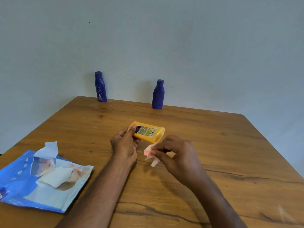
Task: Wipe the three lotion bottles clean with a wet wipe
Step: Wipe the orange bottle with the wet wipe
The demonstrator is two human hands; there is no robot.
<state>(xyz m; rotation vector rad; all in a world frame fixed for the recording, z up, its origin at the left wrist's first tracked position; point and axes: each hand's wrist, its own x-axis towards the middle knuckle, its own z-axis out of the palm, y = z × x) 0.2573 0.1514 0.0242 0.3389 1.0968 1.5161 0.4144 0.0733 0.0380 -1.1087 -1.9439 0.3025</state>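
Note:
My left hand (125, 143) grips an orange lotion bottle (148, 131), held sideways above the table with its barcode label facing up. My right hand (174, 153) pinches a crumpled white wet wipe (150, 153) just below the bottle's right end; the wipe is close to the bottle, and contact is unclear. Two dark blue lotion bottles stand upright at the table's far edge by the wall: one with a white label (100, 87) at the left, one plain-sided (158, 94) to its right.
A blue wet-wipe pack (19, 183) lies on the wooden table (230, 145) at the near left, its flap (49, 149) peeled up and a white wipe sticking out. The wall stands right behind the table's far edge.

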